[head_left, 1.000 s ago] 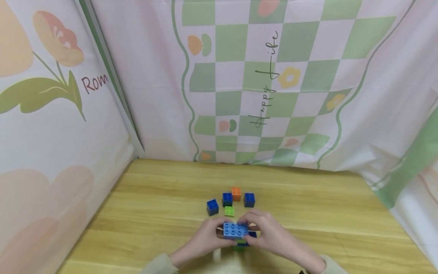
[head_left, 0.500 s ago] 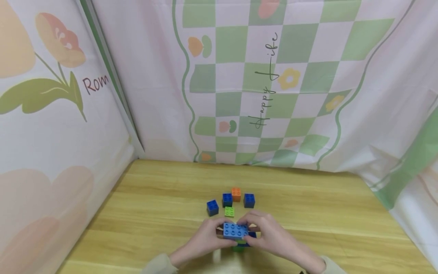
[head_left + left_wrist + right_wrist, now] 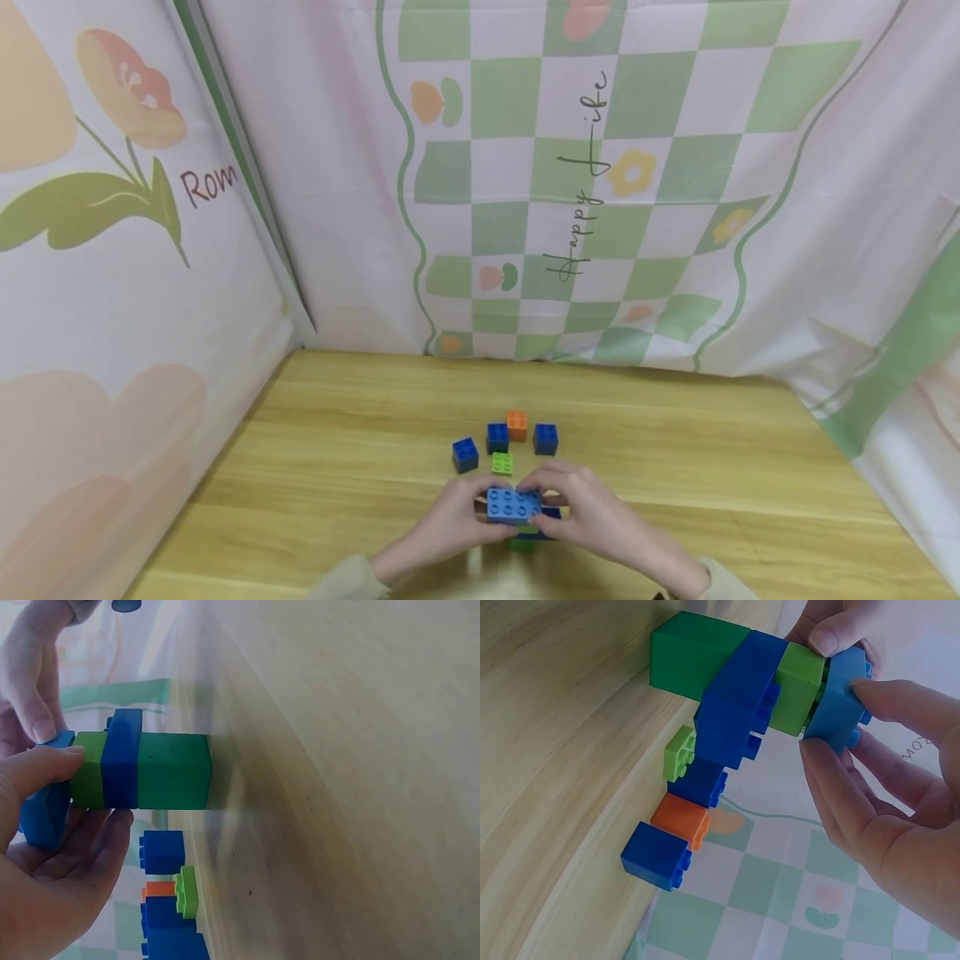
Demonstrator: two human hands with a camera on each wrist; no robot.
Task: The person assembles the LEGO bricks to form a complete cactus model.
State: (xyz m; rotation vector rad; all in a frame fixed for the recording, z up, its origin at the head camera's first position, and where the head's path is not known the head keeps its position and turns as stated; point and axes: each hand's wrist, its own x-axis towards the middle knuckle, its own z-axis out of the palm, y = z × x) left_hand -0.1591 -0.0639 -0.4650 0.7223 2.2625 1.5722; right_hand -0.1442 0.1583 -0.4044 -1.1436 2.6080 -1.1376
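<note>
Both hands pinch a light blue building brick [image 3: 512, 505] at the top of a small tower. My left hand [image 3: 448, 518] grips its left end, and my right hand [image 3: 592, 512] has thumb and fingers on the right end. Below it come a lime green brick [image 3: 798, 688], a long dark blue brick [image 3: 739, 701] jutting to one side, and a green block [image 3: 174, 771] at the bottom, on the table. From the right wrist, a narrow gap with studs shows between the light blue and lime bricks. Fingers partly cover the light blue brick.
Beyond the tower on the wooden table [image 3: 360, 433] lie loose bricks: dark blue ones [image 3: 546, 439], an orange one [image 3: 517, 425] and a flat lime one [image 3: 502, 463]. Printed curtains [image 3: 337, 208] stand behind and at the sides.
</note>
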